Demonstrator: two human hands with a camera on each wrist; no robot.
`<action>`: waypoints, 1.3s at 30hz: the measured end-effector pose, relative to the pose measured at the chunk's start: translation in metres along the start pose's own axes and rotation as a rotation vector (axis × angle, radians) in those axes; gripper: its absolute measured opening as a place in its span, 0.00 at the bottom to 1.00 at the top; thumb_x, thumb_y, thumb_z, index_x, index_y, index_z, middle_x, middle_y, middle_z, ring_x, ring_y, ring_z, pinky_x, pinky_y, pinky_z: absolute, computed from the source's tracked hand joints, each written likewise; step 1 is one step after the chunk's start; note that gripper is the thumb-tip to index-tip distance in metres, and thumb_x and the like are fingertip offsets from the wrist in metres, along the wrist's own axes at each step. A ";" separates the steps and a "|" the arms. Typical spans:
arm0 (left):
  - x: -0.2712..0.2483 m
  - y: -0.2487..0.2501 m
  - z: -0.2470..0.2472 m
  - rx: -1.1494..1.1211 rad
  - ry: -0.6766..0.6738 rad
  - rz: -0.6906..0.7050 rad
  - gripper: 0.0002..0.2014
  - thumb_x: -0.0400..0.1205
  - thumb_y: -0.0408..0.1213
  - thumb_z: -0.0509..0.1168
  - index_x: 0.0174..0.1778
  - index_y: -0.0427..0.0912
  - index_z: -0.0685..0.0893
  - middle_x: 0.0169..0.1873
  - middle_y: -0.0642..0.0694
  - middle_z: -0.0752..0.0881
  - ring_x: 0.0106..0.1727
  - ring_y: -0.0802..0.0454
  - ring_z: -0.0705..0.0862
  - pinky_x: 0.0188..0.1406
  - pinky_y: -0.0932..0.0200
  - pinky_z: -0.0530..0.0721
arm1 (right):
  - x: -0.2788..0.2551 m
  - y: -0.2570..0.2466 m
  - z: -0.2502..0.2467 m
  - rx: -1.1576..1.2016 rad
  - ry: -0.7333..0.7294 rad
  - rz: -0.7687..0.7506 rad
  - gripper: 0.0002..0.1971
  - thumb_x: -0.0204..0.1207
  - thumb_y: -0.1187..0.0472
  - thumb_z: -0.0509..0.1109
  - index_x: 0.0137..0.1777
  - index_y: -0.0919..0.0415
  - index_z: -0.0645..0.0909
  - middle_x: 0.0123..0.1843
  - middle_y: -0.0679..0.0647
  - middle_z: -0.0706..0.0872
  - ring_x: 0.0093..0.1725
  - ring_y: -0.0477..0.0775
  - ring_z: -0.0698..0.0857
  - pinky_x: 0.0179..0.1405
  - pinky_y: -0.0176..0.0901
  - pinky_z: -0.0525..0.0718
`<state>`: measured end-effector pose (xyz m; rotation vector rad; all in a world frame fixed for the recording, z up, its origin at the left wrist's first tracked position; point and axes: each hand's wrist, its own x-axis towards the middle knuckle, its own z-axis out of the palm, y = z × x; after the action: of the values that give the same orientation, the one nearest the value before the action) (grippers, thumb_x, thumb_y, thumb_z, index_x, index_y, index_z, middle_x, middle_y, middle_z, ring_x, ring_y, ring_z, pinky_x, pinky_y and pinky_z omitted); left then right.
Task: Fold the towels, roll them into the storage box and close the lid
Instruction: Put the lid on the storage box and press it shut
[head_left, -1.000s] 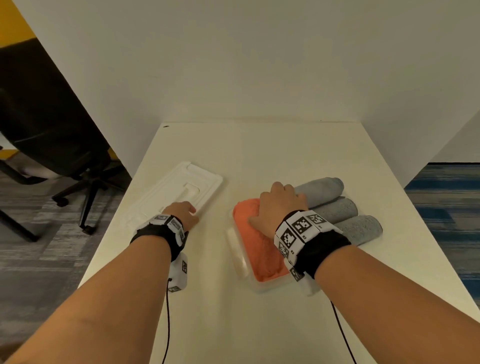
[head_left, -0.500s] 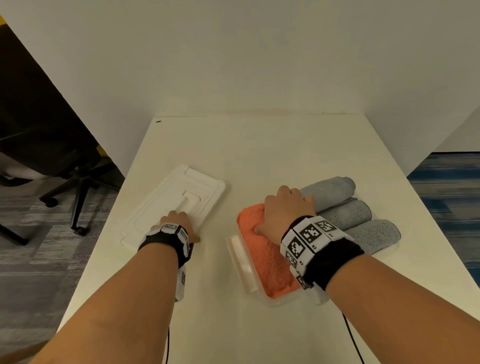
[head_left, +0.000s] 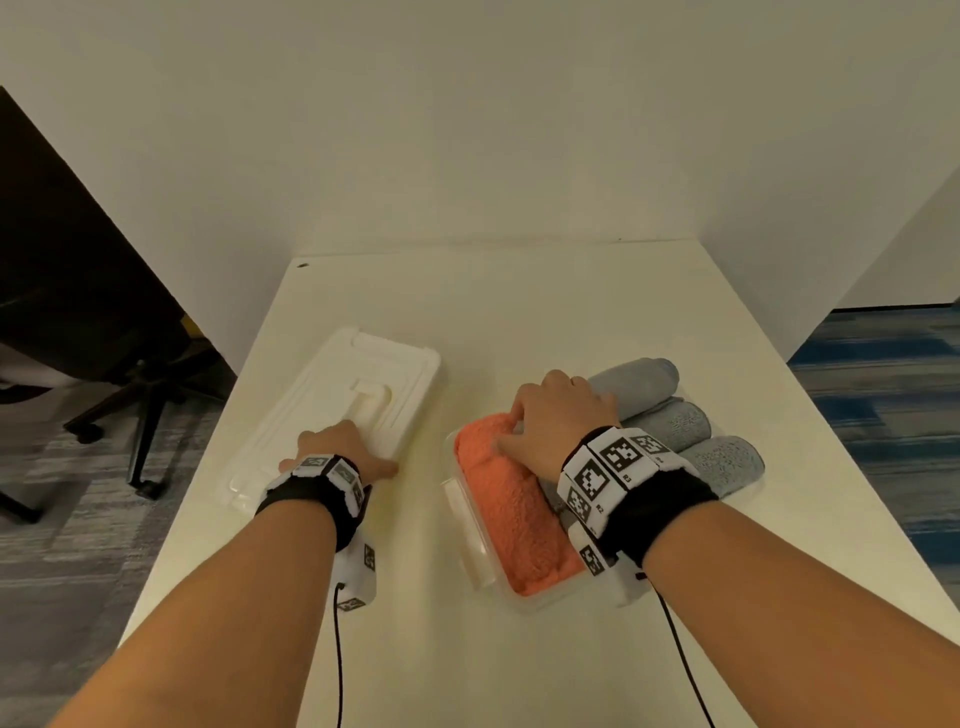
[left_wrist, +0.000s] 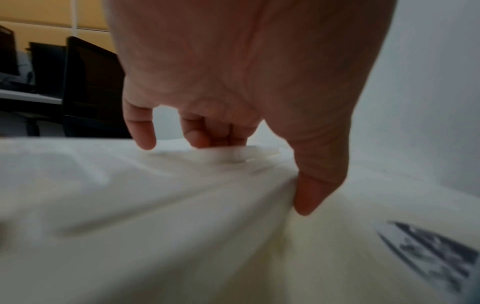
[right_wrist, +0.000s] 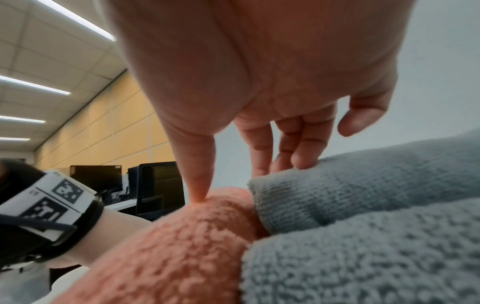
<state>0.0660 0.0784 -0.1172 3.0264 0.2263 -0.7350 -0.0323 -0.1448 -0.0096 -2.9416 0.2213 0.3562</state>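
Head view: four rolled towels (head_left: 519, 514); one lid (head_left: 358, 400)

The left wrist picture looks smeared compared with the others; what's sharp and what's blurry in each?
Left wrist: lid streaked by motion blur, left hand softer too. Right wrist: orange towel and grey towels crisp, palm close and soft. Head: evenly lit, sharp, edges bent by the wide lens.

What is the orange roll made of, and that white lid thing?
The orange towel looks like soft, fluffy fleece or terry cloth: its surface is nubby and matte. The white lid looks like hard moulded plastic, smooth with a slight sheen, with raised ridges and a handle shape pressed into it.
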 end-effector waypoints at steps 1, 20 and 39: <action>-0.004 0.003 -0.009 -0.027 0.016 0.011 0.33 0.47 0.70 0.65 0.40 0.51 0.72 0.40 0.46 0.82 0.45 0.44 0.79 0.55 0.45 0.81 | -0.002 0.004 -0.003 0.048 0.029 0.014 0.22 0.76 0.37 0.62 0.62 0.49 0.79 0.62 0.52 0.75 0.64 0.57 0.74 0.63 0.57 0.71; -0.200 0.122 -0.075 0.166 0.178 0.555 0.25 0.67 0.62 0.70 0.49 0.50 0.72 0.37 0.52 0.75 0.44 0.48 0.72 0.51 0.46 0.75 | -0.052 0.101 -0.042 0.423 0.563 0.381 0.14 0.86 0.55 0.51 0.64 0.54 0.75 0.67 0.58 0.74 0.64 0.61 0.74 0.60 0.56 0.71; -0.194 0.131 -0.021 -0.125 0.229 0.619 0.27 0.78 0.55 0.68 0.72 0.56 0.72 0.72 0.48 0.68 0.71 0.44 0.71 0.68 0.43 0.74 | -0.050 0.156 0.021 0.368 0.189 0.318 0.18 0.85 0.54 0.53 0.73 0.56 0.65 0.66 0.61 0.77 0.56 0.62 0.80 0.56 0.54 0.80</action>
<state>-0.0756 -0.0766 -0.0123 2.7949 -0.6103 -0.3075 -0.1111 -0.2862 -0.0409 -2.5701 0.7033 0.0631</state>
